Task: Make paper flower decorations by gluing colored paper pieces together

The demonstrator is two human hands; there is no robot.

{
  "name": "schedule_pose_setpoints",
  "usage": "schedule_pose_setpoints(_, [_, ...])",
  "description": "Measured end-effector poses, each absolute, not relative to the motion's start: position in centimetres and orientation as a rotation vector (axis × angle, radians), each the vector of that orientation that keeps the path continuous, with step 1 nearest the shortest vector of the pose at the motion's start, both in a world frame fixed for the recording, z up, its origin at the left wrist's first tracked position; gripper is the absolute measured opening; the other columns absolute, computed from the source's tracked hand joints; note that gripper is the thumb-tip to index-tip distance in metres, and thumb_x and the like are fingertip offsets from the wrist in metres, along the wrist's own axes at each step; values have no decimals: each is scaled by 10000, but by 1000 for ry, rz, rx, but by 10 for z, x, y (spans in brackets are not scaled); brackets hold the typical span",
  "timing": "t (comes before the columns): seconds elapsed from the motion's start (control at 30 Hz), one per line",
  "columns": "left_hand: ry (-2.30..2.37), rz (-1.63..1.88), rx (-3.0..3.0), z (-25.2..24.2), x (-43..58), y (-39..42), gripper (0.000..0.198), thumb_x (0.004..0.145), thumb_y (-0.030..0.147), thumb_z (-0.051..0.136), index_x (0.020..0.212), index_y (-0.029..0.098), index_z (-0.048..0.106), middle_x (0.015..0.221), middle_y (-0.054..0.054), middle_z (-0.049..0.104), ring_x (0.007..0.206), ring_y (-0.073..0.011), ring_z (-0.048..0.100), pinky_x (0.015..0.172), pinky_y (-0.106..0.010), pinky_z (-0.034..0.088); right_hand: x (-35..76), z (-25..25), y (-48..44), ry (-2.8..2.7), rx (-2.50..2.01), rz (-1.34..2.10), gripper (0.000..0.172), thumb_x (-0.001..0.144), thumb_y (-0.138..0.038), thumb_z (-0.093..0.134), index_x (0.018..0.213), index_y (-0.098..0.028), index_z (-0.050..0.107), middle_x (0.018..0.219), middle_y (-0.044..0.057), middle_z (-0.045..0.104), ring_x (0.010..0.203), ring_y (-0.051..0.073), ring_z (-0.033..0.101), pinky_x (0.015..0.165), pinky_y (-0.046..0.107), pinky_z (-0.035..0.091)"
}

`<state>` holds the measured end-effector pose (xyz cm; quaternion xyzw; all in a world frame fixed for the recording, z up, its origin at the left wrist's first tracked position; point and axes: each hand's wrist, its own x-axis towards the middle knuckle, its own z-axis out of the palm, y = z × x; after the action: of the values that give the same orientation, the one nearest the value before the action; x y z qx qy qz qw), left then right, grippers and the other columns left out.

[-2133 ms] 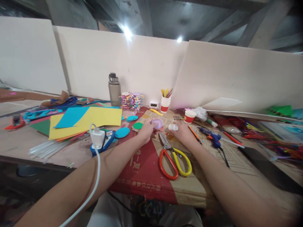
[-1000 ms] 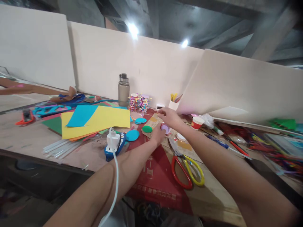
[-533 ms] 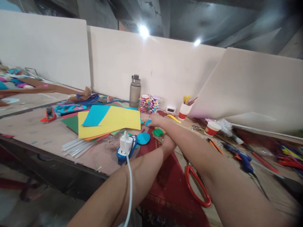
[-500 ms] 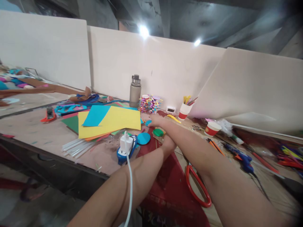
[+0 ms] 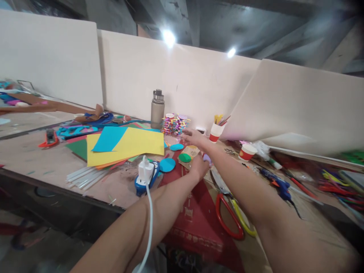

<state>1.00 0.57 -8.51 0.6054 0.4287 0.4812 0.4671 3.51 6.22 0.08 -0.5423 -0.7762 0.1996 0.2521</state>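
Observation:
My left hand (image 5: 200,167) is closed, its fingers curled around the edge of a purple disc (image 5: 206,158); the fingertips are partly hidden. Farther back, my right hand (image 5: 195,137) is open with its fingers stretched leftward, just in front of two colourful stacks (image 5: 181,124) with many small pieces sticking out. A small blue disc (image 5: 176,147) lies to the left of both hands. Close to my left hand are a green disc (image 5: 184,157) and a larger blue disc (image 5: 167,165). Scissors (image 5: 229,216) with red and yellow handles lie beneath my right forearm.
Coloured paper sheets (image 5: 142,141) and clear glue sticks (image 5: 85,177) lie at left. A white plug adapter (image 5: 145,170) trails a cable across my left forearm. A bottle (image 5: 157,110), paper cups (image 5: 248,152) and a blue glue gun (image 5: 280,184) stand or lie around.
My right hand has left the small blue disc and lifted back and to the right, fingers now spread. The purple disc has come into sight at my left hand. The view has turned slightly right.

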Motion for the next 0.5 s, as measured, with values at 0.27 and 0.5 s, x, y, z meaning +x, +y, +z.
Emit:
schedule_pose_setpoints(0.27, [998, 1222, 1511, -69, 4, -4, 318, 710, 13, 464, 989, 144, 542, 985, -76, 628, 697, -131, 602, 593, -235, 482, 141, -7, -41, -1104, -728, 1446, 230, 881, -328, 531, 1087, -252, 596, 902, 26, 699, 775, 136, 663, 621, 228, 522])
schedule_pose_setpoints(0.5, [929, 1072, 1435, -61, 6, -11, 401, 721, 85, 487, 1113, 169, 510, 982, -68, 643, 628, -145, 659, 408, -185, 358, 174, -24, -74, -989, -694, 1412, 201, 852, -365, 580, 993, -225, 616, 904, 44, 704, 705, 116, 635, 559, 195, 480])
